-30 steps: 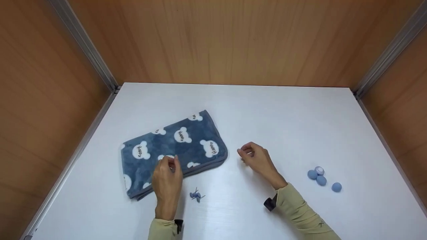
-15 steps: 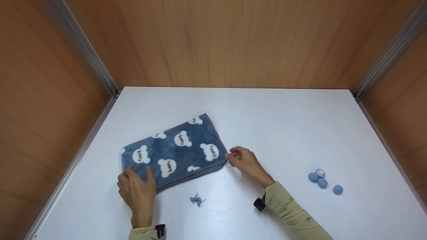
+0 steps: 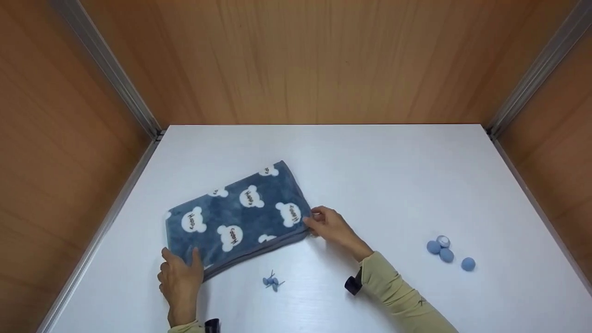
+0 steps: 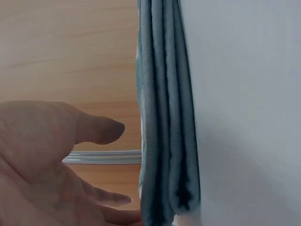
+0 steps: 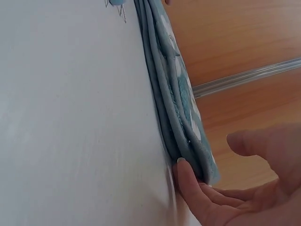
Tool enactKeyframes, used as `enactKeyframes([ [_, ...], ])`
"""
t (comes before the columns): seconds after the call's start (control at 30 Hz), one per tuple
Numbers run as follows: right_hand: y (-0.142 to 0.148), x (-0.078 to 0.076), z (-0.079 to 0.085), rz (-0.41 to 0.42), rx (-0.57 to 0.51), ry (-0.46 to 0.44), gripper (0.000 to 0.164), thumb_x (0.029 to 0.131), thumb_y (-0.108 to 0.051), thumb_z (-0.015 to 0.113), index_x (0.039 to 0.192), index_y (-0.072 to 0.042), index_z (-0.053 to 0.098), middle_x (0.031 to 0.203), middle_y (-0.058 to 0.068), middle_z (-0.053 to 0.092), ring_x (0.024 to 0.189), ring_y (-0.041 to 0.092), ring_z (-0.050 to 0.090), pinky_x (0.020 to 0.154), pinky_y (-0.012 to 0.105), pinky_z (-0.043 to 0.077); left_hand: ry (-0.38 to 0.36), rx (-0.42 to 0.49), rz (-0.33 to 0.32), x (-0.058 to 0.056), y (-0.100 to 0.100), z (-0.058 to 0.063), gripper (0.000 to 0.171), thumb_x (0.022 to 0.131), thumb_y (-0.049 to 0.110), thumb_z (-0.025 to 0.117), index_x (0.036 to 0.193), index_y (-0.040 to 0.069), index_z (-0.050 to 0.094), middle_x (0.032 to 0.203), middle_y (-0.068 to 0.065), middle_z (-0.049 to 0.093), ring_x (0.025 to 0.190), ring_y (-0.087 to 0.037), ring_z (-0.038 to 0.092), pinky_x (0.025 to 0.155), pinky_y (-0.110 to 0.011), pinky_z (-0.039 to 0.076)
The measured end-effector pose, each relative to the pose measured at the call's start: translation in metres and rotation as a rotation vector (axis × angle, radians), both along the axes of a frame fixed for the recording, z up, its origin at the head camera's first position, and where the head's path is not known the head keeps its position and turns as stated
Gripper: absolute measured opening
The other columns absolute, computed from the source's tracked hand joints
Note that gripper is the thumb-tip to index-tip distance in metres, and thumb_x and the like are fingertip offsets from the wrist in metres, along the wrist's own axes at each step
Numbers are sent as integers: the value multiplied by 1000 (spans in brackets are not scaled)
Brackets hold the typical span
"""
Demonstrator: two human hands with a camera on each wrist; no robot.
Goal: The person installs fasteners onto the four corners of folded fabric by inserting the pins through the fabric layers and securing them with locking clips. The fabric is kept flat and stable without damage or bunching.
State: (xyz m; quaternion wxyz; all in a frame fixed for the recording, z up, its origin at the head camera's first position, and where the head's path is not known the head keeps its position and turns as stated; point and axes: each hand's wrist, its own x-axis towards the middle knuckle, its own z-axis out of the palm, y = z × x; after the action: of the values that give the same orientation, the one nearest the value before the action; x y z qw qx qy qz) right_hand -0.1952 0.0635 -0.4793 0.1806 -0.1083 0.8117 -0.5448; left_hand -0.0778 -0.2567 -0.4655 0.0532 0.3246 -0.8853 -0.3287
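Observation:
A folded blue blanket [image 3: 249,217] with white bear heads lies in front of me, its layered edge turned toward me. My left hand [image 3: 180,280] is at its near left corner. In the left wrist view the thumb [image 4: 101,130] stands apart from the cloth while fingers reach the blanket's end. My right hand [image 3: 335,230] is at the right corner. There the right wrist view shows a fingertip [image 5: 184,172] touching the lower layers, and the thumb [image 5: 244,142] held away from the fabric. Some fingertips of both hands are hidden by the blanket.
Several small blue-headed pins [image 3: 273,281] lie in a cluster in front of the blanket. Several round blue caps [image 3: 446,255] sit on the right of the white table [image 3: 384,175], one showing a white underside. Wooden panels [image 3: 296,60] stand around the table.
My left hand has moved left and down from above the blanket to its near left corner. My right hand has moved left, from beside the blanket to its right corner.

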Motion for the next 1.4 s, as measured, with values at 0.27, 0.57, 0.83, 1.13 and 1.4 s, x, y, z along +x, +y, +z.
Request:
enactKeyframes([
  [0.27, -6, -3, -3, 1, 7, 36, 47, 94, -27, 58, 128, 5, 49, 102, 14, 65, 77, 23, 66, 68, 31, 51, -31, 38, -34, -2, -8, -3, 60, 96, 18, 43, 129, -29, 23, 119, -50, 33, 113, -63, 32, 90, -66, 31],
  [0.57, -14, 0, 1, -33, 14, 37, 45, 93, -29, 59, 128, -2, 49, 112, 12, 61, 81, 19, 64, 71, 33, 51, 24, 116, -47, -6, -6, -4, 61, 95, 14, 40, 139, -19, 13, 122, -50, 26, 109, -62, 40, 85, -64, 38],
  [0.83, -17, 0, -4, -9, 28, 66, 37, 94, -25, 59, 123, -7, 45, 82, 5, 61, 57, 15, 53, 53, 29, 42, 88, 122, -76, -7, -5, -3, 58, 95, 5, 38, 143, -14, 12, 137, -43, 28, 128, -53, 29, 101, -60, 29],
  [1.13, -22, -1, 0, -55, 62, 137, 32, 91, -15, 61, 119, -7, 48, 88, 4, 61, 66, 12, 53, 60, 28, 44, 195, 123, -111, -4, 2, 4, 53, 97, -1, 36, 146, -5, 16, 143, -33, 31, 122, -50, 34, 92, -59, 35],
  [1.4, -23, 2, 4, -75, 68, 150, 30, 89, -10, 63, 116, -7, 49, 85, 5, 58, 63, 13, 51, 57, 26, 42, 303, 92, -128, -4, 6, 7, 50, 97, -3, 38, 145, -3, 23, 141, -28, 37, 111, -44, 38, 81, -53, 39],
])
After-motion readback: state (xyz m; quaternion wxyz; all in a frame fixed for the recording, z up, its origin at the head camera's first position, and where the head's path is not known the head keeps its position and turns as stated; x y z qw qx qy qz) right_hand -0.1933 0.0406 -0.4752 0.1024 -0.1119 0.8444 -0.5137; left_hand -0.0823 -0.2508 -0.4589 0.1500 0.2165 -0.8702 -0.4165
